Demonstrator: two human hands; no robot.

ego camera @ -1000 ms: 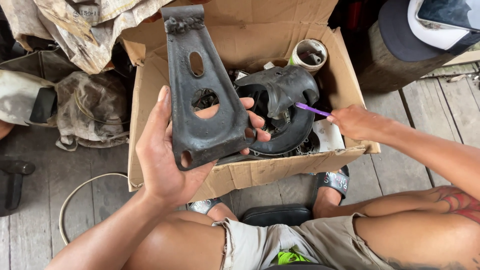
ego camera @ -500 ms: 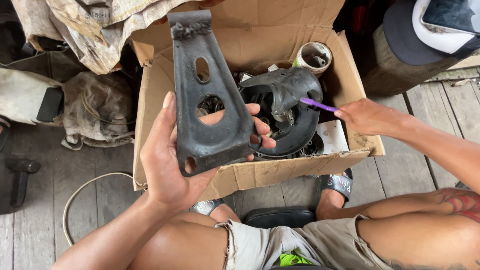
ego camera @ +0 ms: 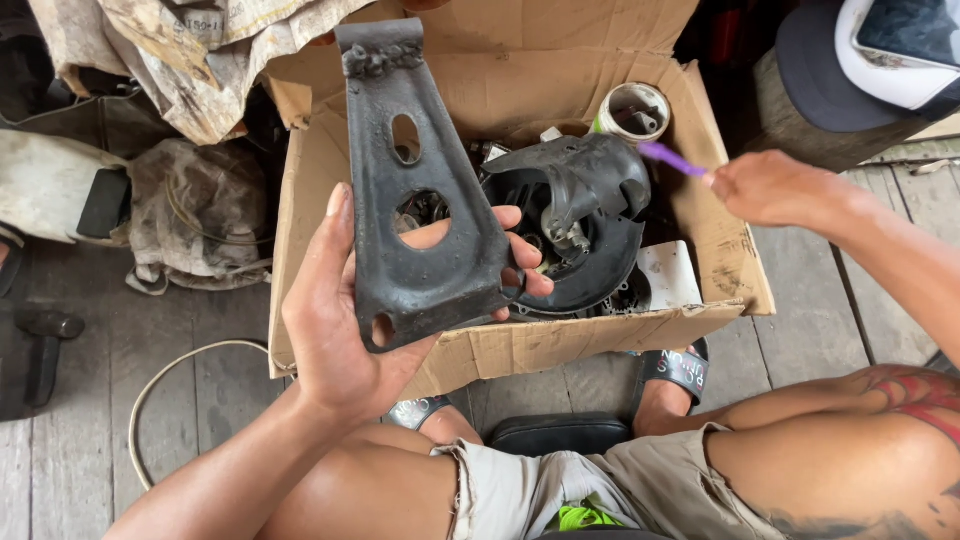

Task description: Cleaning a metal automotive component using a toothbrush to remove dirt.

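My left hand (ego camera: 345, 320) grips a flat, dark, greasy metal bracket (ego camera: 415, 190) with several holes, holding it upright over the near left part of an open cardboard box (ego camera: 560, 345). My right hand (ego camera: 765, 188) pinches a thin purple stick (ego camera: 668, 158), possibly a small brush handle, above the box's right wall. Its tip points at a black curved metal part (ego camera: 585, 180) lying inside the box. A round black plate (ego camera: 600, 265) sits under that part.
A white cylindrical can (ego camera: 632, 110) stands in the box's far right corner. Dirty cloth and sacks (ego camera: 190, 215) lie to the left, with a hammer (ego camera: 45, 345) and a white cable (ego camera: 150, 400) on the wooden floor. A cap (ego camera: 850, 70) rests at top right.
My right hand with the purple stick has drawn back to the right and upward, away from the black part. The bracket in my left hand has barely shifted.
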